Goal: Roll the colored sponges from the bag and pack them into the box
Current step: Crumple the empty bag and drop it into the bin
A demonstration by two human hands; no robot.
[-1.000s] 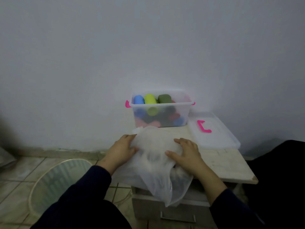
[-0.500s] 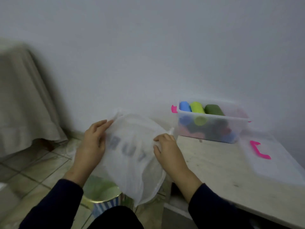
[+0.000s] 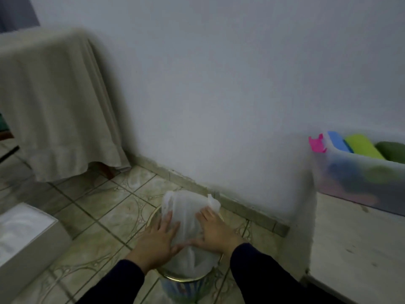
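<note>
The white plastic bag (image 3: 186,213) is crumpled over the mouth of a round bin (image 3: 186,279) on the floor. My left hand (image 3: 157,240) presses flat on the bag's left side. My right hand (image 3: 215,233) presses on its right side. Both hands have spread fingers against the bag. The clear box (image 3: 341,172) with pink latches stands on the white table (image 3: 355,244) at the right edge. Rolled sponges lie in it, with a blue sponge (image 3: 338,141), a yellow-green one (image 3: 365,147) and a dark green one (image 3: 392,150) on top.
A cloth-draped table (image 3: 54,102) stands at the left against the wall. A white box-like object (image 3: 24,233) sits on the tiled floor (image 3: 105,216) at the lower left. The table's left edge is close to the bin.
The view has swung left and down from the table to the floor. Both hands carried the bag off the table and pushed it down onto the bin.
</note>
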